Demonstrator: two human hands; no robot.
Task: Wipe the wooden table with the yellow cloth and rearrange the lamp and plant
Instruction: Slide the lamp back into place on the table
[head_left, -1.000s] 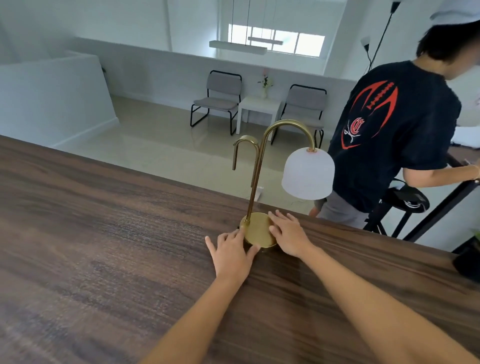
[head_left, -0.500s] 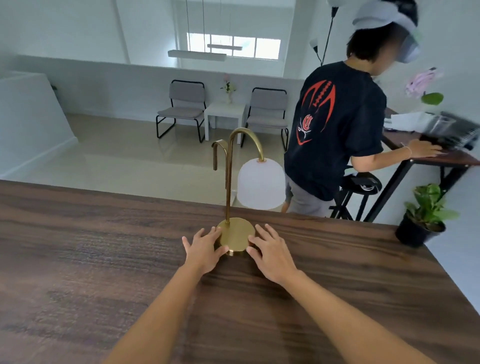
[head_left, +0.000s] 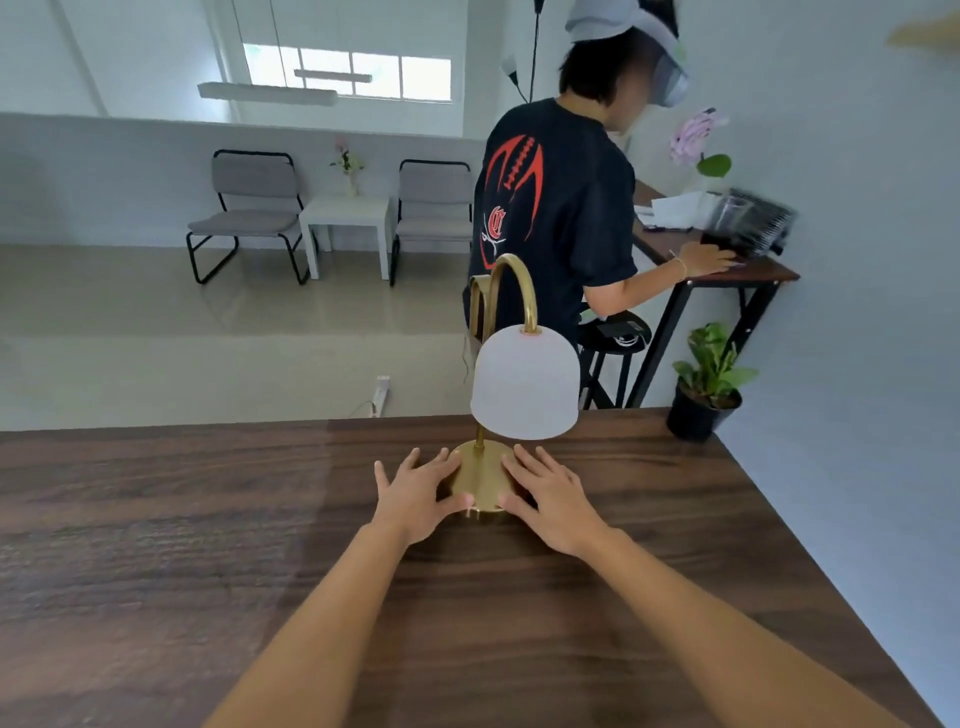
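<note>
A brass lamp (head_left: 483, 478) with a curved neck and a white dome shade (head_left: 524, 384) stands upright on the dark wooden table (head_left: 156, 545), near its far edge. My left hand (head_left: 415, 493) lies flat against the left side of the lamp's round base, fingers spread. My right hand (head_left: 550, 499) presses the right side of the base the same way. A green plant in a black pot (head_left: 701, 400) sits at the table's far right corner. No yellow cloth is in view.
A person in a dark T-shirt (head_left: 556, 208) stands just beyond the table's far edge, reaching to a small desk (head_left: 727, 270) on the right. A black stool (head_left: 618, 338) stands beside them. Two chairs and a white side table (head_left: 348, 218) stand far back.
The lamp, between both hands, has slid right along the far edge toward the plant. My view has turned right, bringing the potted plant and the table's right edge into sight.
</note>
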